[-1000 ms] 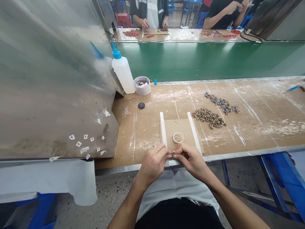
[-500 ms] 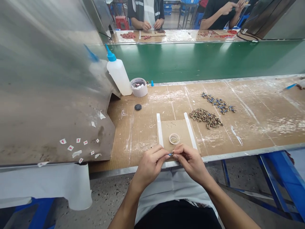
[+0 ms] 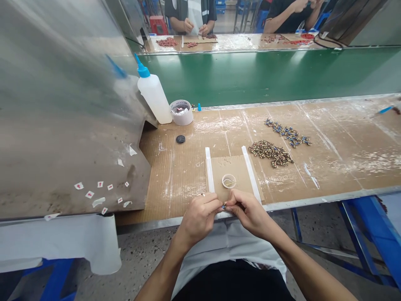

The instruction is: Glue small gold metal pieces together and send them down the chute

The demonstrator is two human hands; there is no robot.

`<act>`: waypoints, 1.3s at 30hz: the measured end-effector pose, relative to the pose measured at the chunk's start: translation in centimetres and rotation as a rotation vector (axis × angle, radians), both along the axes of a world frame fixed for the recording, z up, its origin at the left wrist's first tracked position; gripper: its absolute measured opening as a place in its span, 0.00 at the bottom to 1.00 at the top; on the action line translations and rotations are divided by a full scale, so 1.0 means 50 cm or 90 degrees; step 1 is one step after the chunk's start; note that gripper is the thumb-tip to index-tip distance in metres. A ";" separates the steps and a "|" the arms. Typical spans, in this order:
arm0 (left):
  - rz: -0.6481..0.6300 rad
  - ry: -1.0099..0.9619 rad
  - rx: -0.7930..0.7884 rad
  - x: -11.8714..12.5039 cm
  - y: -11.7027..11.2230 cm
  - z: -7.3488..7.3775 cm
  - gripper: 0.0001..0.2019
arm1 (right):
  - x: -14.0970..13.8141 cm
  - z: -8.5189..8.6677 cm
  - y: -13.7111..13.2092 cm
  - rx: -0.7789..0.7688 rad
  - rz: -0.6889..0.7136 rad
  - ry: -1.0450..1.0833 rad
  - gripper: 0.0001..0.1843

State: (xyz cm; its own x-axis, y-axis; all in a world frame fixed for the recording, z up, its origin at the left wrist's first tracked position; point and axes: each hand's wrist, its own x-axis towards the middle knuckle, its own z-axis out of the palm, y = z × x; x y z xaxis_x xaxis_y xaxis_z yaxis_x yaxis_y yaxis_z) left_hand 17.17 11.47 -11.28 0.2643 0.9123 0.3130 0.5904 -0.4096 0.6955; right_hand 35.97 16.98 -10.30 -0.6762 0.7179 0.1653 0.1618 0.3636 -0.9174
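Lettering shows in dark print on the inner side of the pale tape ring (image 3: 182,120), but it is too small to be read. Small white stickers (image 3: 79,186) with red marks like arrows are on the dull, smeared metal panel (image 3: 94,108). Left hand (image 3: 198,216) and right hand (image 3: 250,212) meet near the table edge; the thumb and finger of each one are pinching the same small part (image 3: 223,206), blue and brass-coloured, mostly covered by fingertips. Just beyond them, a round clear cup (image 3: 229,175) with a thin stick in it stands on a cardboard square (image 3: 236,165), between two white strips (image 3: 251,172). To the right lies a heap of brass-coloured pieces (image 3: 271,154), knobbly and shiny, and behind it a looser row of blue-tipped pieces (image 3: 288,133). Translucent plastic bottle (image 3: 155,99) with blue pointed nozzle stands beside the tape ring.
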 end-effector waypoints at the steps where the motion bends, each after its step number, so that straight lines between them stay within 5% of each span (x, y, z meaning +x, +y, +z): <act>1: -0.002 -0.001 0.001 0.000 0.000 0.000 0.12 | 0.000 -0.001 0.000 0.007 0.005 0.000 0.12; 9: -0.018 -0.009 -0.024 -0.005 -0.002 -0.005 0.12 | 0.001 -0.014 0.005 0.018 0.013 0.026 0.10; 17: -0.020 -0.061 -0.070 -0.006 -0.008 0.017 0.11 | 0.010 -0.028 -0.006 -0.134 0.003 0.106 0.04; 26: -0.103 -0.049 -0.085 -0.018 -0.006 0.023 0.09 | 0.010 -0.005 -0.004 0.069 0.067 0.124 0.16; 39: -0.087 -0.018 -0.064 -0.013 -0.008 0.022 0.12 | 0.008 -0.019 -0.006 0.078 -0.015 0.108 0.06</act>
